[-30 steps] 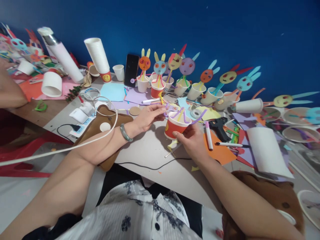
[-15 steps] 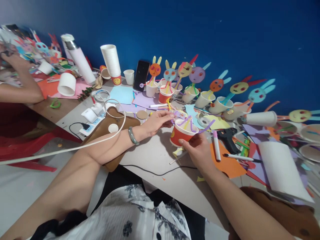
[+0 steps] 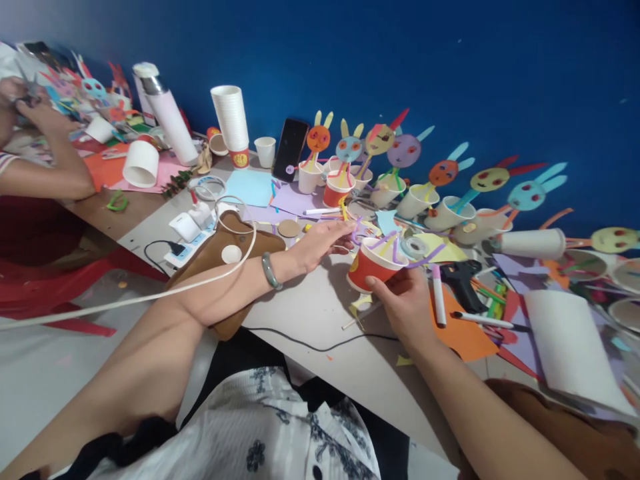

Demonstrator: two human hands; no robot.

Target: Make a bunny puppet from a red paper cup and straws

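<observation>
My right hand is closed around a red and white paper cup, thumb in front, tilting it slightly above the table. Purple pipe cleaners bend out over its rim, and a yellow one stands inside. My left hand, below a bangle, is left of the cup with fingers stretched out. Its fingertips are right beside the cup's left purple pipe cleaner; no firm grip on it shows.
Paper-cup rabbits with round faces line the blue wall. A glue gun, markers and orange paper lie to the right. A white cable crosses my left forearm near a power strip. Another person's hand holds scissors at far left.
The view has shifted slightly, so the scene sits further right. My left fingers have straightened and drawn a little away from the cup's purple pipe cleaner. My right hand keeps its hold on the cup.
</observation>
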